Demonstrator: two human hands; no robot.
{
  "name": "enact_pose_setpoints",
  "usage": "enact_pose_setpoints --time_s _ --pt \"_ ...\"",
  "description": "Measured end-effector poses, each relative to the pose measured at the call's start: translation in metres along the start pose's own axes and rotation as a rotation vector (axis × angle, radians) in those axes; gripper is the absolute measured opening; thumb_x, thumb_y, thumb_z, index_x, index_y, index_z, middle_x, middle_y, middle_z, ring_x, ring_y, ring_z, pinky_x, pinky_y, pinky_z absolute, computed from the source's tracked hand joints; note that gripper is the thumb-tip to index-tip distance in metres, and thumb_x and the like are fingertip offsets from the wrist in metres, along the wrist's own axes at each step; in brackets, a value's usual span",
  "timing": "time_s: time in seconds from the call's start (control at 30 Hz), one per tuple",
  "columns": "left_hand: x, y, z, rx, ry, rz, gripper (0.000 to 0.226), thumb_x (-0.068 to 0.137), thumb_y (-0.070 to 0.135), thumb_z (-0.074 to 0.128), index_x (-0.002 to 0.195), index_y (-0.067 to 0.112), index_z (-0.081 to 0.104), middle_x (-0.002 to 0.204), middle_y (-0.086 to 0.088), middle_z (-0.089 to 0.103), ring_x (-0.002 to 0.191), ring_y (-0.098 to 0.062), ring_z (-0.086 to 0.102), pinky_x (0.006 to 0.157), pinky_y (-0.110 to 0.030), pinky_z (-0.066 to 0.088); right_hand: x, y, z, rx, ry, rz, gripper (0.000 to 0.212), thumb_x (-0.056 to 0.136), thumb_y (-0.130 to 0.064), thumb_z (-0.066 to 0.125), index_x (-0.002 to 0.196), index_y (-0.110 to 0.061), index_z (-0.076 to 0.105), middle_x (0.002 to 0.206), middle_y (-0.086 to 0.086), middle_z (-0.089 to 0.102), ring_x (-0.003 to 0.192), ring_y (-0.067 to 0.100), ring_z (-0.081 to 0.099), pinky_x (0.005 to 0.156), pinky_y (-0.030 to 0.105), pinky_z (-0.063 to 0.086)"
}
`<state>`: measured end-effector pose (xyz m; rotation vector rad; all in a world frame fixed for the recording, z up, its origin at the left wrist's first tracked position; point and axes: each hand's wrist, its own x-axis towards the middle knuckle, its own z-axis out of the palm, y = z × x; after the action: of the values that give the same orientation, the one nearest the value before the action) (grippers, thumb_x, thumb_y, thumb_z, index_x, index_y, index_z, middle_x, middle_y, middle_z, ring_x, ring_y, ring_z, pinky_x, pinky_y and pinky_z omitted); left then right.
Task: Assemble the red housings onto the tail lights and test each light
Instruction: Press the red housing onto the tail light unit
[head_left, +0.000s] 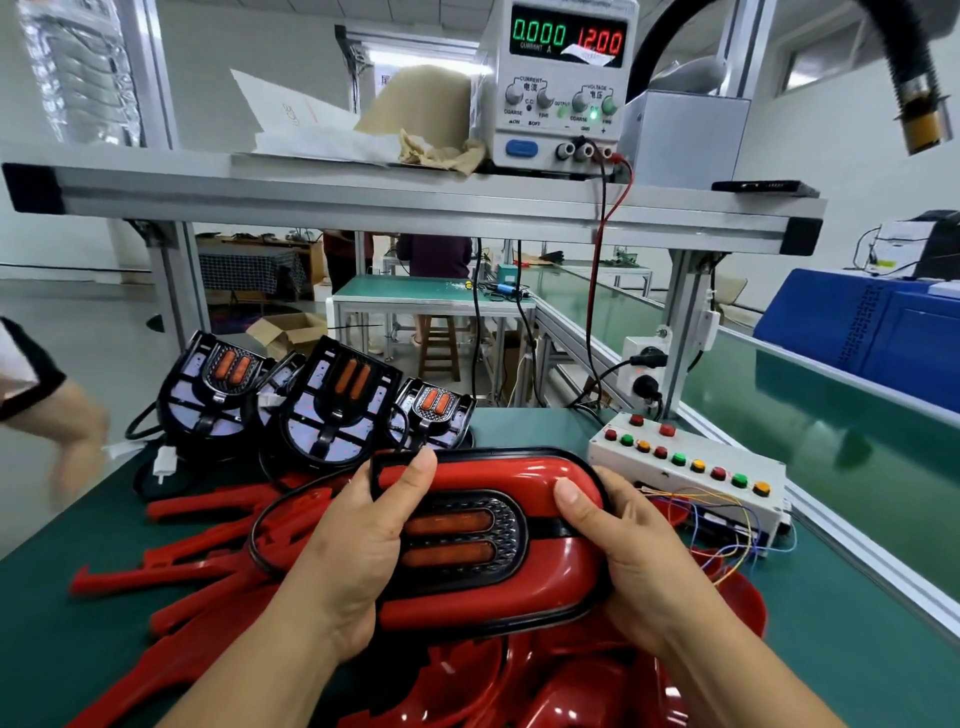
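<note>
One light (462, 535), housing (493, 475) on, sits gripped in the left hand (358, 535) and right hand (636, 551), seemingly untested; three bare lights (337, 400) wait.

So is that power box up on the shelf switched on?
On. The power supply shows a lit display, reading 0.000 and 12.00, and a green lamp glows.

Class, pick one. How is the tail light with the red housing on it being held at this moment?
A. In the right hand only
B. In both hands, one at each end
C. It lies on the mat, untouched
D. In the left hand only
B: the left hand and the right hand each grip one end of the tail light, with both thumbs on its red housing.
</note>
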<state>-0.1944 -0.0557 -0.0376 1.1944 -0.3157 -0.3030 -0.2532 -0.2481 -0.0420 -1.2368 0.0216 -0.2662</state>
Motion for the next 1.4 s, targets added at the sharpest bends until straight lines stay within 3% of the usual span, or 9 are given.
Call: enact_pose_setpoints --time_s 0.17,0.37,0.67,0.9,1.03,1.13,1.2,1.3,1.4 --pt "0.0 0.001 0.003 0.009 0.044 0.074 0.053 0.068 0.049 0.073 0.113 0.023 0.065 0.097 -0.013 0.076 0.083 -0.037 0.074 0.059 -0.045 0.06 -0.002 0.0 0.005 0.058 -0.013 -0.018 0.041 0.069 -0.019 0.073 0.106 -0.004 0.064 0.094 0.021 0.071 0.073 0.029 0.07 0.058 0.037 0.059" --pt "0.004 -0.006 0.004 0.003 0.078 0.007 0.043 0.077 0.047 0.07 0.112 0.023 0.064 0.092 -0.017 0.076 0.078 -0.04 0.074 0.057 -0.043 0.059 -0.002 0.003 0.006 0.043 0.03 -0.012 0.037 0.07 -0.022 0.074 0.103 -0.008 0.064 0.092 0.019 0.073 0.071 0.031 0.07 0.056 0.039 0.059" --pt "0.004 0.003 -0.005 0.048 0.027 -0.107 0.046 0.075 0.053 0.068 0.107 0.02 0.069 0.097 -0.02 0.075 0.083 -0.041 0.073 0.058 -0.044 0.059 0.002 0.0 0.004 -0.029 0.028 0.073 0.054 0.073 -0.058 0.065 0.1 -0.012 0.074 0.103 0.021 0.072 0.092 0.04 0.07 0.08 0.055 0.057" --pt "0.0 0.005 -0.002 0.012 -0.02 -0.152 0.041 0.078 0.042 0.07 0.111 0.019 0.066 0.1 -0.021 0.074 0.087 -0.042 0.072 0.061 -0.047 0.059 0.004 -0.001 0.004 0.04 0.275 0.196 0.049 0.095 -0.051 0.049 0.093 -0.009 0.074 0.087 0.021 0.074 0.071 0.038 0.072 0.052 0.042 0.057" --pt "-0.001 0.01 -0.003 0.003 -0.075 -0.205 0.059 0.075 0.045 0.071 0.123 0.012 0.061 0.111 -0.023 0.071 0.098 -0.043 0.069 0.073 -0.054 0.059 0.002 -0.003 0.005 0.072 0.337 0.21 0.041 0.099 -0.042 0.049 0.097 -0.007 0.07 0.084 0.023 0.073 0.063 0.037 0.071 0.047 0.042 0.056" --pt "0.002 0.026 -0.02 0.182 -0.024 -0.157 0.078 0.072 0.047 0.071 0.139 0.014 0.049 0.127 -0.01 0.064 0.115 -0.028 0.062 0.097 -0.053 0.05 0.002 -0.007 0.003 0.07 0.383 0.226 0.038 0.098 -0.04 0.05 0.1 -0.007 0.069 0.085 0.023 0.073 0.063 0.037 0.071 0.052 0.045 0.057" --pt "0.014 0.044 -0.041 0.318 0.153 -0.045 0.061 0.081 0.036 0.067 0.137 0.02 0.05 0.131 0.0 0.058 0.115 -0.015 0.056 0.101 -0.044 0.045 0.003 -0.012 0.0 0.049 0.417 0.23 0.036 0.098 -0.039 0.051 0.103 -0.007 0.068 0.083 0.022 0.073 0.06 0.036 0.07 0.056 0.045 0.058" --pt "0.041 0.068 -0.072 0.521 0.377 0.076 0.023 0.098 0.015 0.057 0.12 0.022 0.06 0.125 -0.005 0.06 0.113 -0.019 0.056 0.103 -0.042 0.044 0.003 -0.021 -0.006 -0.004 0.444 0.261 0.032 0.098 -0.035 0.052 0.101 -0.006 0.065 0.067 0.02 0.07 0.046 0.031 0.065 0.048 0.043 0.056" --pt "0.073 0.071 -0.08 0.928 0.36 0.112 0.016 0.095 0.017 0.061 0.109 0.02 0.07 0.112 -0.005 0.068 0.106 -0.022 0.062 0.101 -0.041 0.048 0.003 -0.025 -0.009 -0.079 0.429 0.305 0.031 0.097 -0.033 0.055 0.098 -0.003 0.065 0.059 0.019 0.067 0.04 0.03 0.061 0.043 0.04 0.054"
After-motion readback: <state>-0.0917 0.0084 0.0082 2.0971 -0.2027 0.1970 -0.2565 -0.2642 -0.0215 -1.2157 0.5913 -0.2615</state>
